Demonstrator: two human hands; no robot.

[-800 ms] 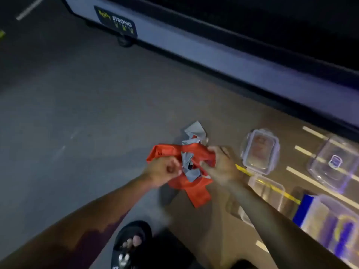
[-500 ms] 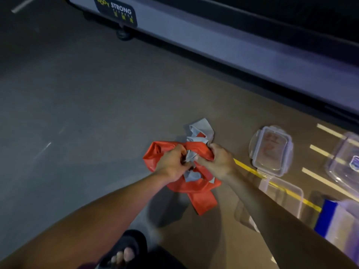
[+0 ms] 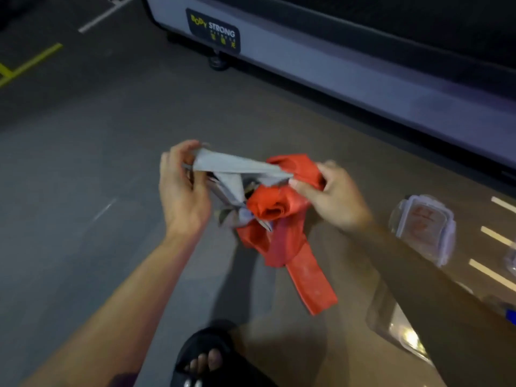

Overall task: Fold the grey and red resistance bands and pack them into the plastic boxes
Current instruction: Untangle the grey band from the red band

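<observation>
Left hand [image 3: 183,191]: raised above the floor, fingers curled round one end of the grey resistance band [image 3: 237,167].
Right hand [image 3: 332,196]: level with the left and apart from it, pinching the other end of the grey strip together with a bunch of the red resistance band [image 3: 279,208].
Grey band: pulled into a flat span between the two hands; a further length drops into the knot below.
Red band: rolled and bunched in the middle of the tangle, one long tail [image 3: 310,286] hanging toward the floor.
Plastic boxes: one clear box with clip lid [image 3: 424,227] on the floor to the right, well apart from the bands; another clear container [image 3: 399,333] partly hidden under the right forearm. Nothing packed yet, by the look of it.
Surroundings: grey floor [image 3: 83,163]; machine base labelled "BODY STRONG" [image 3: 213,30]; black sandal [image 3: 206,356] at bottom.
Stage, judged: separating the two bands before any folding.
Risk: pulling the grey strip harder may tighten the knot, since red loops wrap it.
Risk: elastic under tension may slip from a pinch and snap back.
Risk: the hanging tail may drag or catch underfoot.
</observation>
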